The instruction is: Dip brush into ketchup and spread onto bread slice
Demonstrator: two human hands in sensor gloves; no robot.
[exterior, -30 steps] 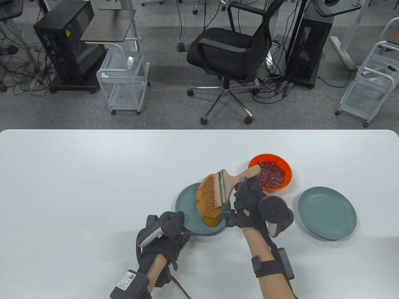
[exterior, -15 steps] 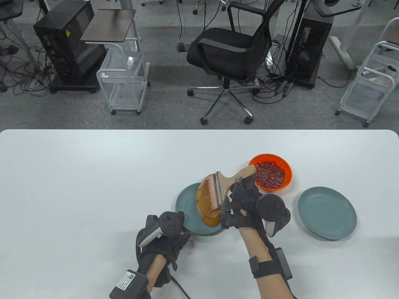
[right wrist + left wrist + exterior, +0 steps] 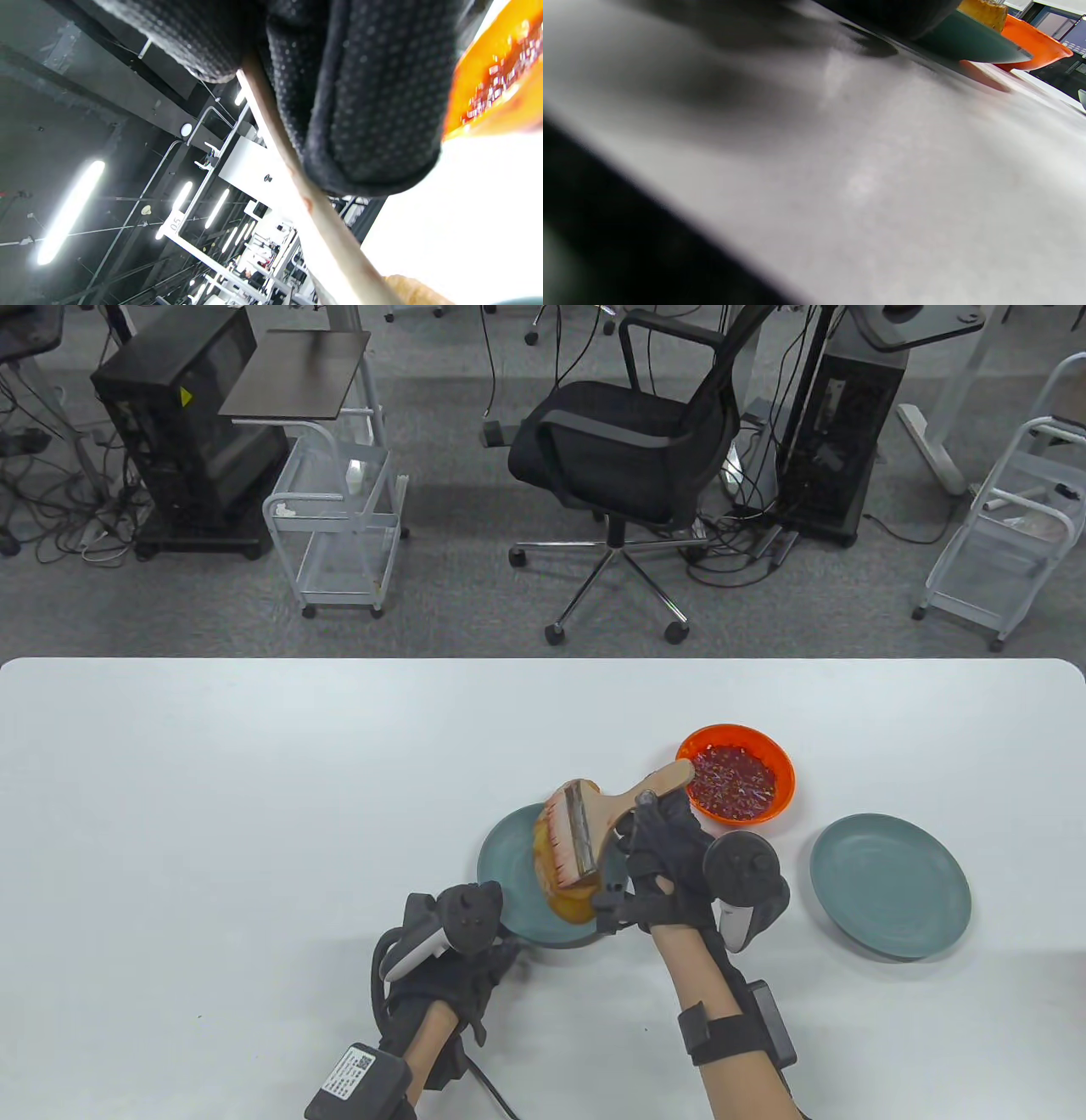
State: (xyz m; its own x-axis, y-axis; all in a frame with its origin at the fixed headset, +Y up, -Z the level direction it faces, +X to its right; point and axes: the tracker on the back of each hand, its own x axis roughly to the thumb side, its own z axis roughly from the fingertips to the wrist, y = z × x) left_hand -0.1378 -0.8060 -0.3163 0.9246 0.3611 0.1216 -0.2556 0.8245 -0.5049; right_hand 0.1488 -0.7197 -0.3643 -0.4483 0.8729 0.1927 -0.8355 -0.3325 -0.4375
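A bread slice (image 3: 564,891) lies on a teal plate (image 3: 505,869) near the table's front. My right hand (image 3: 657,857) grips the wooden handle of a wide brush (image 3: 594,814), whose red-stained bristles rest on the bread. The handle (image 3: 305,199) also shows in the right wrist view under my gloved fingers (image 3: 360,97). An orange bowl of ketchup (image 3: 736,785) stands just behind my right hand. My left hand (image 3: 458,950) rests at the plate's near-left edge; its fingers are hidden under the tracker. The left wrist view shows the plate rim (image 3: 971,42), bread (image 3: 984,10) and bowl (image 3: 1031,46).
A second, bare teal plate (image 3: 889,884) sits to the right of the bowl. The white table (image 3: 254,814) stretches wide to the left. An office chair (image 3: 628,441), carts and computer towers stand on the floor beyond the table's far edge.
My right hand has drawn the brush leftward across the bread, and the handle has tilted lower toward the bowl. My left hand stays at the plate.
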